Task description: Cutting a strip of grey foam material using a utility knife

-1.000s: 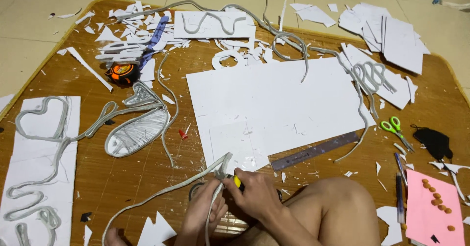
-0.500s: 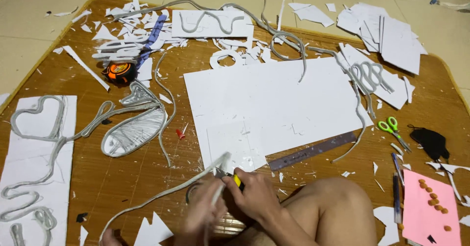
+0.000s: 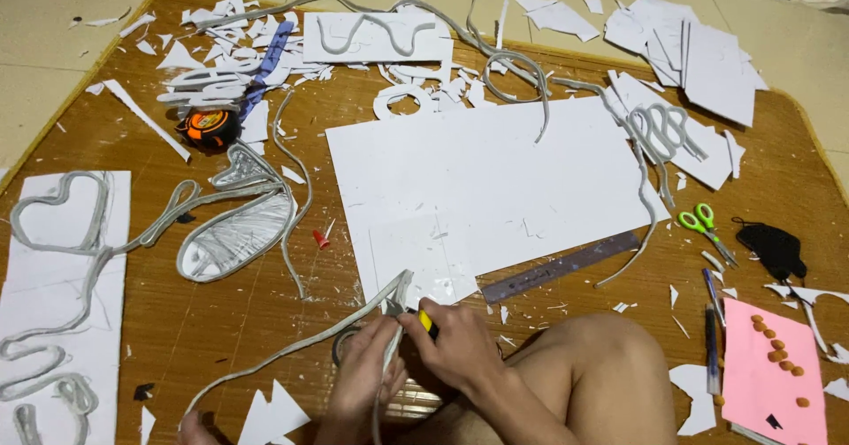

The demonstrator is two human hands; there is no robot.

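Item 1: my left hand (image 3: 364, 376), low centre of the head view, fingers curled and clasped around a grey flexible strip (image 3: 292, 348). The strip runs from that grasp down-left across the brown mat (image 3: 221, 321) toward the bottom edge, and its upper end pokes up just past the fingers, over the corner of the large white sheet (image 3: 495, 180).

Item 2: my right hand (image 3: 455, 343), touching the left, fingers clenched on a small yellow-handled cutter (image 3: 427, 323). The tip sits against the strip; I cannot see the blade clearly, so I take it for a craft knife.

Item 3: a dark roll of tape (image 3: 340, 348), partly hidden under my left hand.

Item 4: a grey ruler (image 3: 559, 266), lying aslant on the lower edge of the white sheet, near my right hand.

Item 5: my bare knee (image 3: 610, 356), right of the hands.

Item 6: green-handled scissors (image 3: 705, 224), well to the right, beside a black scrap (image 3: 776, 249).

Item 7: a pink sheet (image 3: 769, 383) with small orange pieces on it, lower right corner.

Item 8: an orange and black tape measure (image 3: 209, 127), upper left, among white offcuts.

Item 9: a heart-shaped loop of grey strip (image 3: 57, 215) on a white panel at the far left.
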